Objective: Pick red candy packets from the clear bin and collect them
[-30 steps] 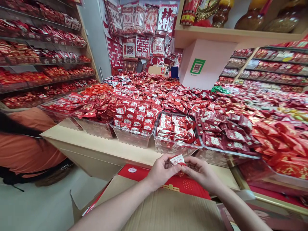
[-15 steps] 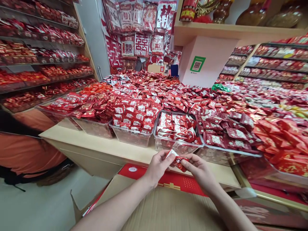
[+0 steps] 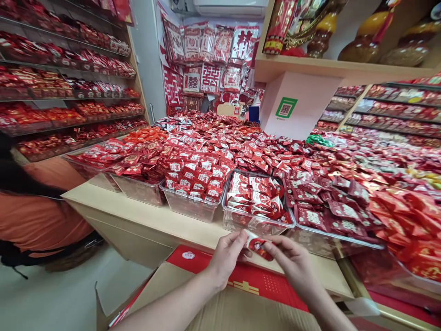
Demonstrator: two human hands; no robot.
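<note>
My left hand (image 3: 225, 256) and my right hand (image 3: 291, 259) both pinch a small red-and-white candy packet (image 3: 257, 243) between fingertips, in front of my chest. The packet hangs just before a clear plastic tray (image 3: 257, 224) filled with similar red-and-white packets. Below my forearms lies an open cardboard box (image 3: 237, 308) with a red inner flap (image 3: 262, 282).
A beige counter (image 3: 144, 218) carries several clear trays heaped with red candy packets. Wall shelves (image 3: 65, 92) at the left hold more red packets. A person in an orange top (image 3: 37, 216) stands at the far left. A pink pillar with a green QR sign (image 3: 285, 108) rises behind.
The packet has been turned from its white face to its red side between my fingers, and my view has tilted slightly upward. Both hands stay in about the same place.
</note>
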